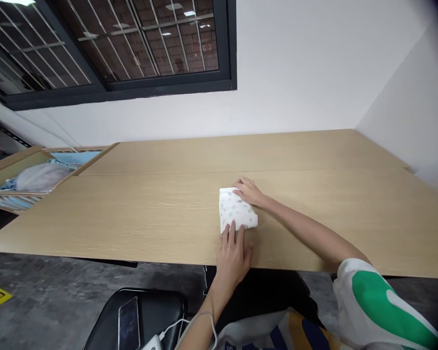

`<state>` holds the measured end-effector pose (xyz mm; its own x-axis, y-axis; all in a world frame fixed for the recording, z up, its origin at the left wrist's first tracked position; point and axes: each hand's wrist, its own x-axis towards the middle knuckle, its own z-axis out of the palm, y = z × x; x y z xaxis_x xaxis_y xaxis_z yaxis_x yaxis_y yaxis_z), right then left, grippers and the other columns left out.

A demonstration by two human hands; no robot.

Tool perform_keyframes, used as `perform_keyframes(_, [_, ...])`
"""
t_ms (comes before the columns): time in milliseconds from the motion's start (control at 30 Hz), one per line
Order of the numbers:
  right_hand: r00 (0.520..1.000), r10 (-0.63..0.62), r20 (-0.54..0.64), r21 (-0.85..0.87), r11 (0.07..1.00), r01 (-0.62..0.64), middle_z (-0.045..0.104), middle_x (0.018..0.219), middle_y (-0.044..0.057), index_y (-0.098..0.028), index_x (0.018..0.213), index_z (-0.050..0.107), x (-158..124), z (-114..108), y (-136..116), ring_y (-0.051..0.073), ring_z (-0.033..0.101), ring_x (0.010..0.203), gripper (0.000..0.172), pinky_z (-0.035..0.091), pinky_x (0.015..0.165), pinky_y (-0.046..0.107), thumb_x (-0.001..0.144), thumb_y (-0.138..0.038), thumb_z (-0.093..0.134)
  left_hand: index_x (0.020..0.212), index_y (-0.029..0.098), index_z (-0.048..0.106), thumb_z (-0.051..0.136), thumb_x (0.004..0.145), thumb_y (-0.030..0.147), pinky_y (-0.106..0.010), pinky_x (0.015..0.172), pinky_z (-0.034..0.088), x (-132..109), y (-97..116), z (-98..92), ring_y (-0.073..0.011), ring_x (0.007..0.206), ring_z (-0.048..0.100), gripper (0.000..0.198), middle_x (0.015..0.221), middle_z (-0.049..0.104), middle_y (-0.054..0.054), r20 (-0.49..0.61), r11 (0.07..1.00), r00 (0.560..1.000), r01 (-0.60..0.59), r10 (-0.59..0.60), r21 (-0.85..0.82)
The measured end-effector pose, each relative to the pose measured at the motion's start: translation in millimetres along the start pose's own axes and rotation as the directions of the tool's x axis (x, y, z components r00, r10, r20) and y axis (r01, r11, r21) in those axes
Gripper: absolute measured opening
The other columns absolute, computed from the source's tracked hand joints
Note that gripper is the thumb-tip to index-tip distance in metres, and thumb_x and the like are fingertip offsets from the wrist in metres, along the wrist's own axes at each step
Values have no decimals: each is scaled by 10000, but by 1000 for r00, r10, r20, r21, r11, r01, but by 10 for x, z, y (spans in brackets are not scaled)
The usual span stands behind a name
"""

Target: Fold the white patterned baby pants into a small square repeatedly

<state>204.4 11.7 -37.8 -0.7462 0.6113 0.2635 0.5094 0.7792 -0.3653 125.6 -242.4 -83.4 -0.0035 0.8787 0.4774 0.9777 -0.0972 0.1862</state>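
Note:
A small folded white cloth item (237,209) with a tiny scattered print lies flat on the wooden table (149,209). Its folds hide whether it is a garment. My left hand (233,253) reaches up from the table's front edge, fingers spread and fingertips resting on the cloth's lower edge, thumb out to the right. At the cloth's upper right edge, my right hand (250,192) lies low with its fingers stretched leftward along the border, touching it. Neither hand lifts the cloth off the table.
At the left stands a crate-like container (63,182) with pale and blue fabric inside. Below the table edge, a black stool (156,316) carries a phone (129,323). A white cable (177,323) runs near my left forearm. A white wall (295,63) and barred window rise behind.

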Motion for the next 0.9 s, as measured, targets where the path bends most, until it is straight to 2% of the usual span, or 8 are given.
perform_keyframes(100, [977, -210, -26, -62, 976, 208, 561, 1482, 219, -122, 1416, 613, -192, -25, -284, 349, 496, 1379, 425, 386, 1142, 569, 1094, -346, 451, 1549, 158, 480, 577, 1014, 391, -584, 1082, 499, -33, 23, 28, -431, 1476, 446, 592, 1631, 443, -216, 15, 1000, 1000, 0, 0, 22])
perform_keyframes(200, [851, -518, 87, 80, 855, 512, 432, 1640, 202, -120, 1542, 498, -460, -13, -623, 319, 407, 1508, 536, 369, 1201, 531, 1104, -423, 432, 1483, 126, 565, 590, 1004, 452, -617, 1079, 484, -36, 38, 23, -460, 1433, 480, 580, 1532, 541, -248, 54, 1000, 998, 11, -12, 22])
perform_keyframes(267, [772, -620, 142, 213, 781, 587, 377, 1692, 141, -166, 1592, 447, -619, 18, -784, 277, 369, 1551, 548, 367, 1232, 472, 1105, -418, 437, 1408, 122, 639, 600, 995, 477, -631, 1076, 479, -41, 43, 27, -458, 1380, 527, 546, 1403, 638, -247, 92, 1000, 995, 25, -26, 3])
perform_keyframes(300, [757, -633, 161, 264, 767, 585, 360, 1706, 103, -200, 1612, 426, -678, 37, -832, 259, 357, 1562, 549, 361, 1248, 445, 1104, -409, 441, 1375, 121, 666, 606, 990, 484, -631, 1073, 481, -46, 44, 33, -452, 1353, 547, 532, 1352, 667, -244, 105, 1000, 994, 30, -29, -4])
perform_keyframes(433, [772, -581, 259, 334, 804, 493, 301, 1727, -16, -305, 1665, 341, -751, 104, -818, 203, 286, 1597, 559, 250, 1324, 390, 1112, -363, 408, 1288, 84, 713, 623, 972, 532, -611, 1025, 515, -67, 44, 53, -433, 1235, 611, 556, 1242, 700, -258, 73, 999, 997, 14, -17, 35])
perform_keyframes(533, [788, -532, 311, 290, 842, 454, 236, 1745, -6, -273, 1683, 293, -675, 157, -688, 202, 216, 1618, 575, 192, 1341, 420, 1122, -373, 366, 1251, 105, 724, 593, 982, 567, -597, 984, 534, -51, 40, 32, -422, 1193, 624, 551, 1188, 704, -244, 51, 999, 999, -2, -1, 52])
perform_keyframes(667, [815, -496, 299, 156, 868, 471, 279, 1730, 86, -201, 1671, 313, -505, 250, -466, 248, 228, 1615, 602, 200, 1325, 504, 1116, -424, 380, 1367, 161, 659, 585, 995, 543, -585, 985, 534, -3, 35, -24, -451, 1344, 542, 539, 1405, 610, -252, 79, 1000, 997, 8, -9, 16])
perform_keyframes(900, [897, -346, 276, -34, 929, 369, 228, 1745, 67, -256, 1693, 240, -147, 285, -122, 274, 174, 1626, 635, 140, 1329, 548, 1117, -503, 339, 1495, 190, 546, 633, 976, 485, -603, 1089, 496, -18, 46, -20, -447, 1476, 447, 603, 1618, 454, -228, 67, 998, 998, 20, -16, -62])
